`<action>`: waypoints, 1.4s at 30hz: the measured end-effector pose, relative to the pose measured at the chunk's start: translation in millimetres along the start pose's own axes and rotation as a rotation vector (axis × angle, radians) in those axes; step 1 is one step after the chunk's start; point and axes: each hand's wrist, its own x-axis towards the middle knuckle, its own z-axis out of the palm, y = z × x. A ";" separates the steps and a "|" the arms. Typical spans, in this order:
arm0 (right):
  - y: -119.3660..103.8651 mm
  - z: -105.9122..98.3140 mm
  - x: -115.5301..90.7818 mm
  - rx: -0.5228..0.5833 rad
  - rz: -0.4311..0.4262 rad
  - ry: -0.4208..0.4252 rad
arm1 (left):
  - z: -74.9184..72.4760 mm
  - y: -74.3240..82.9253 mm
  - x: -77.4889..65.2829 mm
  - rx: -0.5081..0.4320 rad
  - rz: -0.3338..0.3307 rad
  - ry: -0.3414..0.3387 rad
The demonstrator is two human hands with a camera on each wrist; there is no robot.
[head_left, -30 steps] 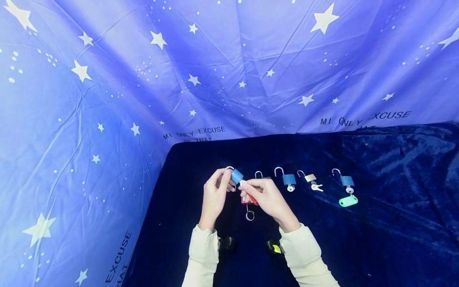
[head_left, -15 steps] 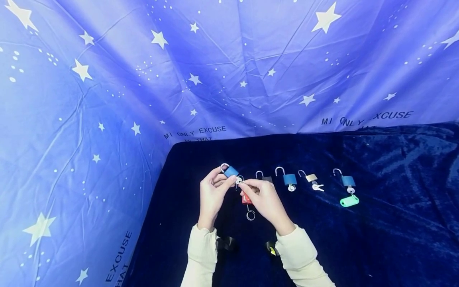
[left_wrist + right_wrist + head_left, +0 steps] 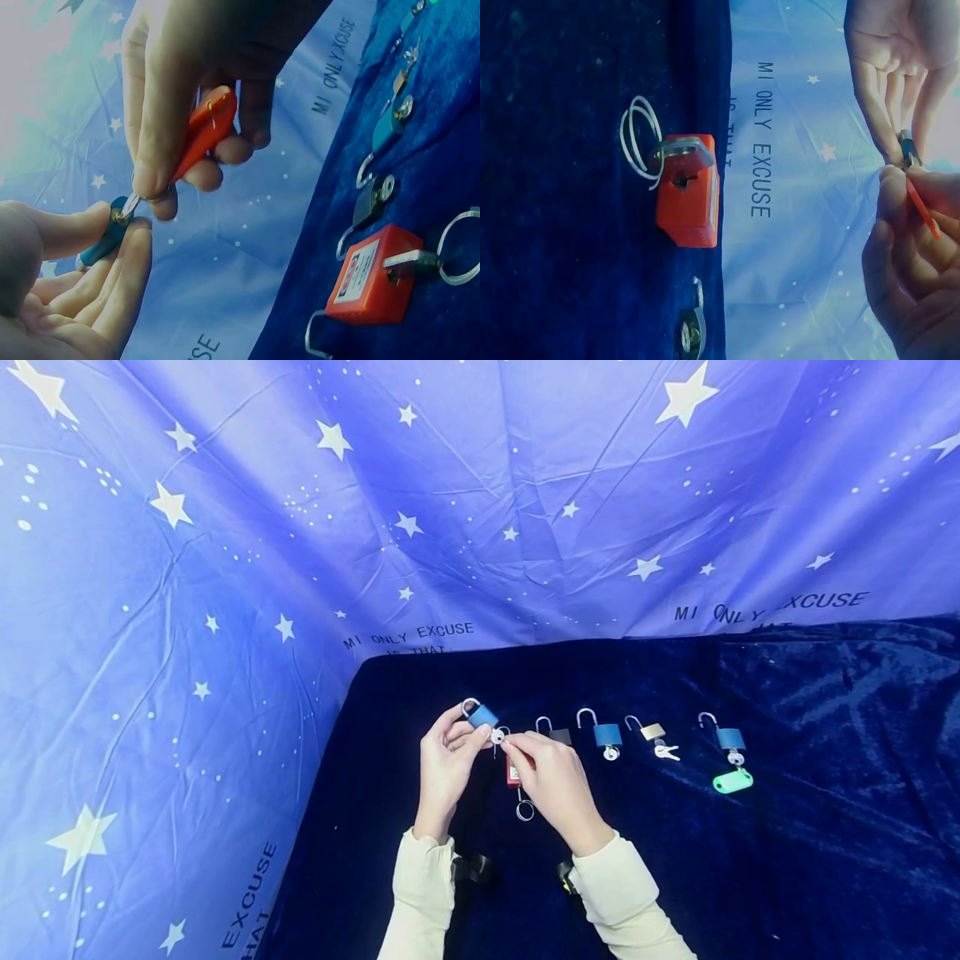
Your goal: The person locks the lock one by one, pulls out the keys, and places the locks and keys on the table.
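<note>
My left hand point(image 3: 446, 777) pinches a small blue padlock point(image 3: 482, 717) above the dark cloth, its shackle pointing up and left. A silver key point(image 3: 130, 204) sits at the padlock's bottom. My right hand point(image 3: 558, 785) has its fingertips at that key, gripping it. A red key tag point(image 3: 206, 131) lies under the right hand's fingers, as the left wrist view shows; in the head view the hand hides it. Whether the held padlock's shackle is locked, I cannot tell. Just below the hands lies a red padlock point(image 3: 375, 277) with a key and ring in it.
To the right on the dark blue cloth point(image 3: 825, 827) lie a black padlock point(image 3: 560, 737), a blue padlock point(image 3: 607, 735), a brass padlock point(image 3: 652, 732) and another blue padlock point(image 3: 730, 739) with a green tag point(image 3: 732, 781). Their shackles stand open. A starry curtain point(image 3: 480, 585) hangs behind.
The held padlock has shifted slightly left and up and turned, so its key now faces more toward the head camera. The red tag has gone out of sight behind the right hand in the head view.
</note>
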 end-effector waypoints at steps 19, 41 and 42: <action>-0.3 2.6 -2.6 -0.001 -0.131 0.078 | 0.7 0.8 -1.5 0.018 -0.003 0.051; 0.1 10.2 -4.4 0.218 -0.018 0.015 | -21.0 3.6 6.9 -0.009 0.041 0.186; -0.6 11.8 -4.8 0.234 0.001 0.000 | -22.2 3.3 7.2 -0.008 0.041 0.186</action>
